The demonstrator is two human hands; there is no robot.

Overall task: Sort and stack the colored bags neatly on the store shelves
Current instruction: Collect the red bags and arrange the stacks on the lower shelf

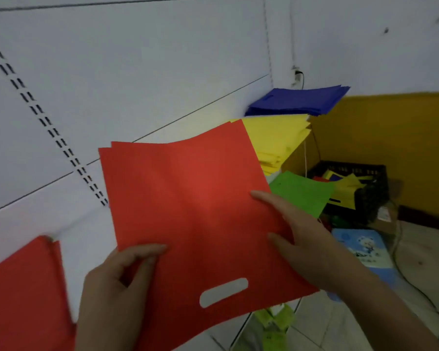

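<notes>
— Both hands pinch the red bags (pixel 188 203): the left hand (pixel 117 282) nips the near edge beside the handle slot (pixel 223 292), thumb on top, and the right hand (pixel 297 239) clamps the right edge with fingers flat across the face.

— More than one bag, then?

— At least two, judging by the doubled edge at the far left corner. They hang in the air over the white shelf (pixel 86 239), slightly bowed in the middle.

— Where do they belong?

— Probably on the red stack (pixel 23 287) at the lower left of that same shelf. The blue stack (pixel 297 101), yellow stack (pixel 276 140) and a green bag (pixel 302 193) sit further right, so each colour has its own place.

— How should the person do it well?

— Square the offset edges first, keep the sheets taut so the bow flattens, then carry them left and lower them with the slot facing the same way as the bags beneath. Corner to corner, or the pile may lean.

— Any risk?

— Thin fabric can slide; letting go one hand at a time should help.
</notes>
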